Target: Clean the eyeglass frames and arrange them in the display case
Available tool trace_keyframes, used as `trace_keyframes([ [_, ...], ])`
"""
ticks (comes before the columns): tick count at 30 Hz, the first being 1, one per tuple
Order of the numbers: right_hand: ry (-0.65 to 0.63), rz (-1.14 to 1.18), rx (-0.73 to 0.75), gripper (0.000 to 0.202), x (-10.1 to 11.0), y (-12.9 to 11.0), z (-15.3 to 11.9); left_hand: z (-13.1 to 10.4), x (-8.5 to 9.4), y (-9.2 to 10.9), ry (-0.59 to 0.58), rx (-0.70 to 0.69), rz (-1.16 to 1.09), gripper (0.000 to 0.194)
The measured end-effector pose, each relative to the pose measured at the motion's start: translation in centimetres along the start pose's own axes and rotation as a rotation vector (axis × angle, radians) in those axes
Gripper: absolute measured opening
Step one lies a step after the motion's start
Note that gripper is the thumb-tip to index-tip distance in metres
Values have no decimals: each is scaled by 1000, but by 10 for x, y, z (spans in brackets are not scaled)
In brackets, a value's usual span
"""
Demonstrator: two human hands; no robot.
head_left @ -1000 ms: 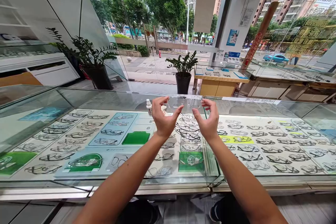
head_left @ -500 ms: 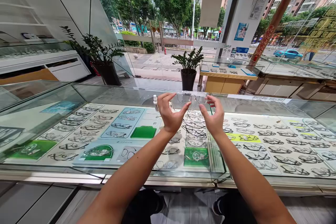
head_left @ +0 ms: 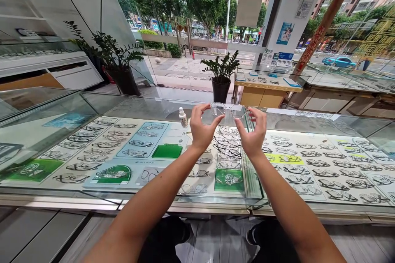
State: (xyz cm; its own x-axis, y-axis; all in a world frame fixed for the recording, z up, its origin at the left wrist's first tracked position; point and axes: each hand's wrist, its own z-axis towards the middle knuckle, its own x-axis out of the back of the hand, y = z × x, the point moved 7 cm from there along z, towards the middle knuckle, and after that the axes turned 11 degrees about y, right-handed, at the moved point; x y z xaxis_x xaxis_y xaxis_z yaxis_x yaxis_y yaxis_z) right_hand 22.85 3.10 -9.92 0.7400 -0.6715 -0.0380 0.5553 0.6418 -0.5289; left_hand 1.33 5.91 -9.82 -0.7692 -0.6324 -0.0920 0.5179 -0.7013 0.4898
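A pair of thin-rimmed glasses (head_left: 218, 109) with clear lenses is held up above the glass display counter. My left hand (head_left: 202, 128) pinches its left side between thumb and fingers. On the other side, my right hand (head_left: 253, 131) grips the right rim the same way. Small print shows on the lenses. Just left of my left hand, a small white bottle (head_left: 183, 119) stands upright on the counter top. Below the hands, inside the case, lie rows of eyeglass frames (head_left: 228, 148).
The glass counter (head_left: 138, 104) spans the view. Green display pads (head_left: 167, 151) and more frames lie under its glass. Beyond it stand a potted plant (head_left: 220, 84), another plant (head_left: 123, 78) at left, and a wooden display table (head_left: 265, 90). Past the window is a street.
The glasses and both hands have shifted slightly right in view, and the rims show more clearly. The bottle, partly covered by my left hand before, now shows fully. The view has tilted slightly.
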Motion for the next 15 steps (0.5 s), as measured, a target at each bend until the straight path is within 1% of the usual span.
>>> trace_keyframes([
  [4,16,-56,69,44,2,-4,0,-4,-5,-7,-29,53,-41,54],
  [8,23,-19,85,44,3,-7,1,-6,-8,-11,-53,85,-43,55],
  [11,-2,-6,74,44,1,-6,1,-5,-5,-8,-22,58,-47,55],
  [15,-44,-23,2,45,-3,1,0,-4,1,-2,45,-15,30,56],
])
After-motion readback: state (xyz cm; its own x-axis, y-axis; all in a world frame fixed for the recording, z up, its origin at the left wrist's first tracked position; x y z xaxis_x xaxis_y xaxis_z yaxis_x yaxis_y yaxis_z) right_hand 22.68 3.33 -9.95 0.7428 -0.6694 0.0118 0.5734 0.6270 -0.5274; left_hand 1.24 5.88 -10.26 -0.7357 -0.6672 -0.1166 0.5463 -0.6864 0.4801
